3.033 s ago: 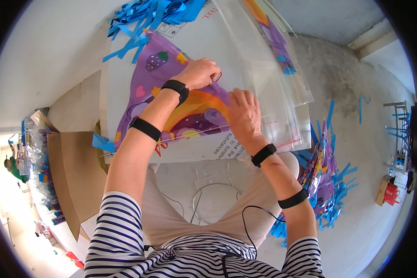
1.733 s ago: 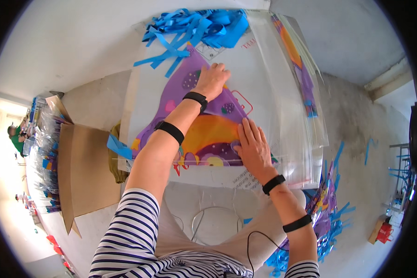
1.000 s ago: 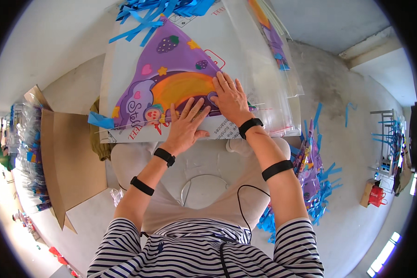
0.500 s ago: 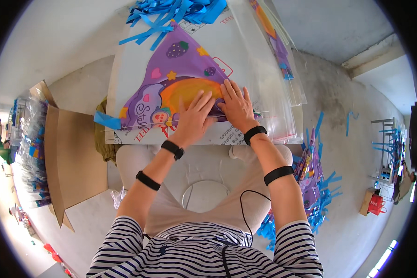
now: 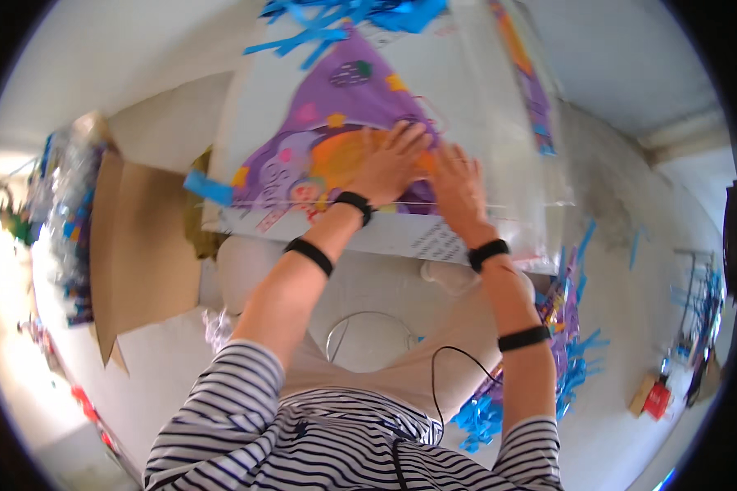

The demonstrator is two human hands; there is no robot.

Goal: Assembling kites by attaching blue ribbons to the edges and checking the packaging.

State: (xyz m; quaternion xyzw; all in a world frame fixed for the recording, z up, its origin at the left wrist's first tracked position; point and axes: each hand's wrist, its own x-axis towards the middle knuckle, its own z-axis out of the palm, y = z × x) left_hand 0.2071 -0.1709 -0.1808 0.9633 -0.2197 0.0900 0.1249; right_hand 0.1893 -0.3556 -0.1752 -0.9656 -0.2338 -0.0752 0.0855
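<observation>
A purple printed kite [image 5: 307, 119], shaped like a triangle, lies flat on white cardboard in front of me. My left hand [image 5: 389, 164] rests on its orange middle, fingers spread and stretched toward the right edge. Close beside it, my right hand [image 5: 460, 190] lies along the kite's right corner with fingers extended, hiding that corner. A thin pale rod [image 5: 262, 204] runs along the kite's near edge. Blue ribbon [image 5: 211, 188] sticks out at the left corner, and a heap of blue streamers [image 5: 401, 15] lies by the far tip.
Clear plastic sleeves with another printed piece [image 5: 534, 102] lie on the right of the white cardboard [image 5: 327, 233]. An open cardboard box [image 5: 147, 237] stands left, next to plastic-wrapped packages [image 5: 65, 221]. More purple kites with blue streamers [image 5: 577, 344] hang or lie by my right leg.
My left hand has slid right and farther away across the kite, closer to my right hand. The whole view has shifted, so the scene sits farther right.
</observation>
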